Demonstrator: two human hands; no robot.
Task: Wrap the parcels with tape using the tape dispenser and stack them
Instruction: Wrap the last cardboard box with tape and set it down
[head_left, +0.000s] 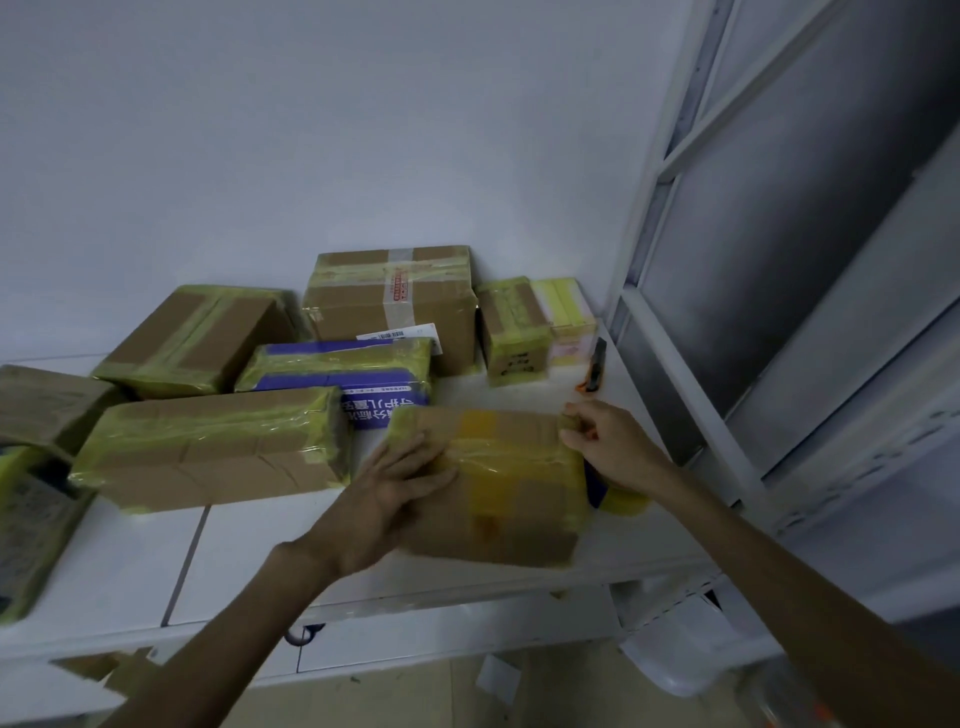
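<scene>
- Both hands are on the brown cardboard parcel banded in yellow tape (498, 483). It sits at the front right of the white table (249, 545), with its long axis running left to right.
- The left hand (395, 483) lies flat, fingers stretched over the parcel's near-left top, pressing down.
- The right hand (608, 441) is up at the far right corner, fingertips pinching the taped edge.
- What looks like the blue and yellow tape dispenser (618, 496), half hidden, lies just beside the parcel's right end, under the right wrist. The right hand is clearly the nearer one.
- The other taped parcels (208, 447) crowd the left and back, so stacking probably means going leftward.
</scene>
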